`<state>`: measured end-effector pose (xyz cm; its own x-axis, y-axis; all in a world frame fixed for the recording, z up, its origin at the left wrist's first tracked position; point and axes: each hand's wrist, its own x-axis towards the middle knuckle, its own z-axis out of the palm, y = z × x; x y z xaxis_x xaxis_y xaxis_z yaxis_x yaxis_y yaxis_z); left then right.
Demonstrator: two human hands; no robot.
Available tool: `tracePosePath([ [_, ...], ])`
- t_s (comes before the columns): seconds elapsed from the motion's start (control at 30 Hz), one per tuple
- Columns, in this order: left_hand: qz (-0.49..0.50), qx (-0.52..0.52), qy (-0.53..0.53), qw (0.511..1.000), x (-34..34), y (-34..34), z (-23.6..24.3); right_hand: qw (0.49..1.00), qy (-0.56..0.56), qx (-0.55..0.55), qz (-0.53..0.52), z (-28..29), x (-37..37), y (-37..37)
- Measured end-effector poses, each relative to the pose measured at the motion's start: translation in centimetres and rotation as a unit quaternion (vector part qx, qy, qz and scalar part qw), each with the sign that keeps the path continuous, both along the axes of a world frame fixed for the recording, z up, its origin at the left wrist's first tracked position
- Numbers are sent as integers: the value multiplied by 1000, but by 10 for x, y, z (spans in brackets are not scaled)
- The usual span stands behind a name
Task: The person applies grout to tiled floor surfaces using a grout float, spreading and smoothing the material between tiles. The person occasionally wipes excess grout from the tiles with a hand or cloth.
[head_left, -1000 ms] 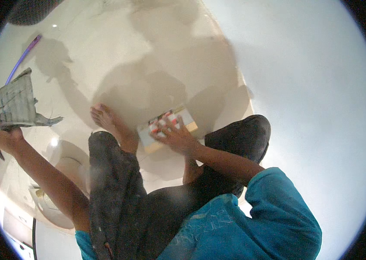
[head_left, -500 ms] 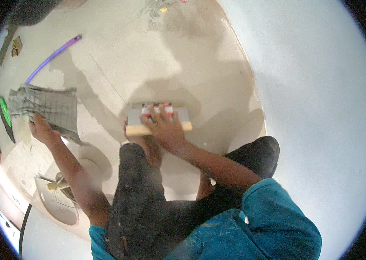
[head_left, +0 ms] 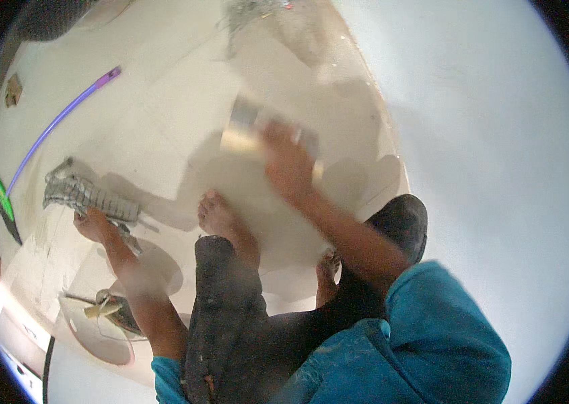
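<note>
blurred grey board (head_left: 242, 121), cream-edged, clamped in right grip (head_left: 288, 158), striped grey cloth (head_left: 96, 197), clamped in left grip (head_left: 94, 224)

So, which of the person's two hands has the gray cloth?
The left hand, out by the purple stick, grips the gray cloth. The right hand instead holds a flat tool with a pale edge, blurred.

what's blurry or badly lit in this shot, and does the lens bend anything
Head view: right hand and its board blurred, grey cloth in the left hand crisper; head view: soft shadows across the floor, bright glare at lower left; head view: floor's right edge bows, dark rim around the picture.
</note>
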<state>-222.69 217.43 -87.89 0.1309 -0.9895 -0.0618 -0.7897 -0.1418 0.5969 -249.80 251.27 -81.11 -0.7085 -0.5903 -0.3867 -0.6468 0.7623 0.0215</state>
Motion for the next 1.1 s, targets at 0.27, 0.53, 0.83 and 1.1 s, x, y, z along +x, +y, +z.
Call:
tracePosePath([
  [0.27,-7,-9,-162,987,21,-22,-21,980,64,-156,-107,-54,-182,-33],
  [0.53,-75,-48,-246,965,28,-26,-33,998,-2,-67,0,32,-26,44],
  [0.83,-98,-137,-300,939,32,-24,-29,978,8,-98,-184,15,-168,42],
  [1.1,-89,-214,-302,925,15,-33,-56,972,39,-106,-206,-1,-107,117],
])
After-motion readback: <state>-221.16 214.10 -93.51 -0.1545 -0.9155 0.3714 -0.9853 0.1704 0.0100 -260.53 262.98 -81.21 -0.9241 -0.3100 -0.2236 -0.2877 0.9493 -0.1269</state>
